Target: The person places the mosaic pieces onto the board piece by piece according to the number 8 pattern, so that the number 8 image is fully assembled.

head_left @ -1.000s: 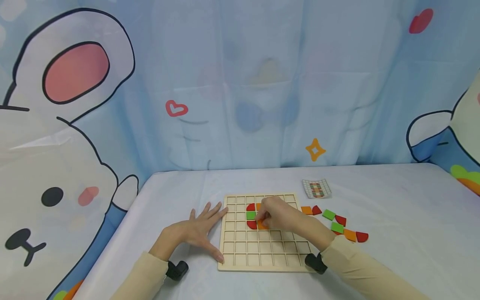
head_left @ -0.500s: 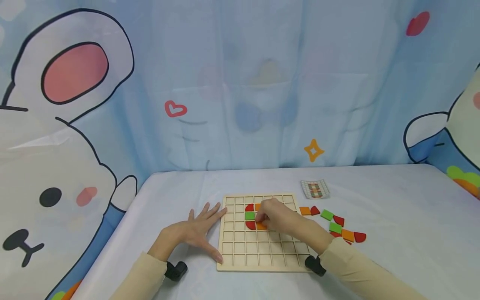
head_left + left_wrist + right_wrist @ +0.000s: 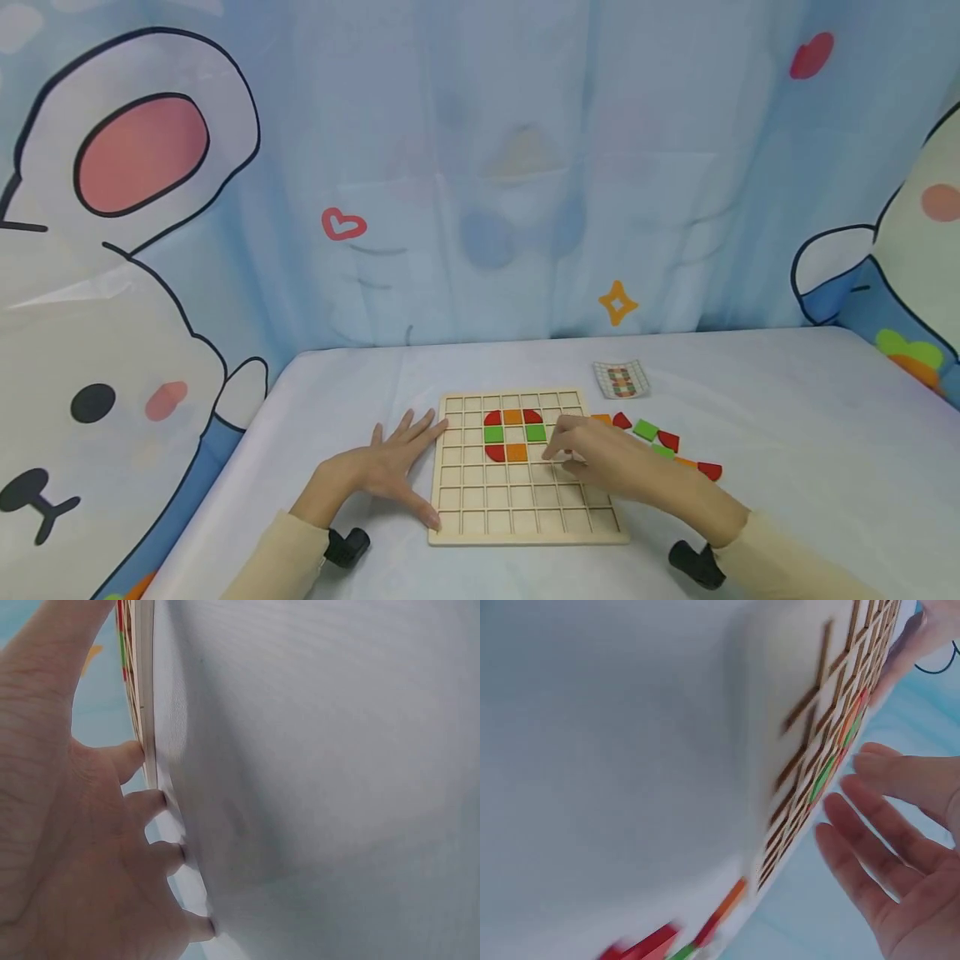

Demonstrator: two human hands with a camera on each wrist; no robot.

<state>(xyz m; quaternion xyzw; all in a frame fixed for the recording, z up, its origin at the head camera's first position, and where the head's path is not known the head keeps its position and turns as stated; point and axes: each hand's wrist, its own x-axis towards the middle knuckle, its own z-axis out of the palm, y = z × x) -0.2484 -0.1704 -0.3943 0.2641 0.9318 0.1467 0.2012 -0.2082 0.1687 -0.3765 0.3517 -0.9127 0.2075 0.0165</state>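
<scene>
A wooden grid board (image 3: 525, 525) lies on the table. Red quarter-round tiles, orange square tiles and green square tiles sit in its cells in a ring, among them a green tile (image 3: 536, 432), an orange tile (image 3: 517, 452) and a red tile (image 3: 495, 452). My left hand (image 3: 393, 467) is spread at the board's left edge, its thumb and a fingertip touching the frame. Over the board's right side hovers my right hand (image 3: 607, 454); in the right wrist view its thumb and fingers (image 3: 855, 855) stand apart with nothing between them.
Several loose tiles lie right of the board, including a red tile (image 3: 709, 471) and a green tile (image 3: 645, 429), some partly hidden by the right hand. Behind them lies a small printed pattern card (image 3: 621, 381). A patterned curtain (image 3: 450, 167) hangs behind the table.
My right hand has drawn back to the right from the ring of tiles and its fingers have spread. A red tile and a green tile it covered now show. The left hand stays put.
</scene>
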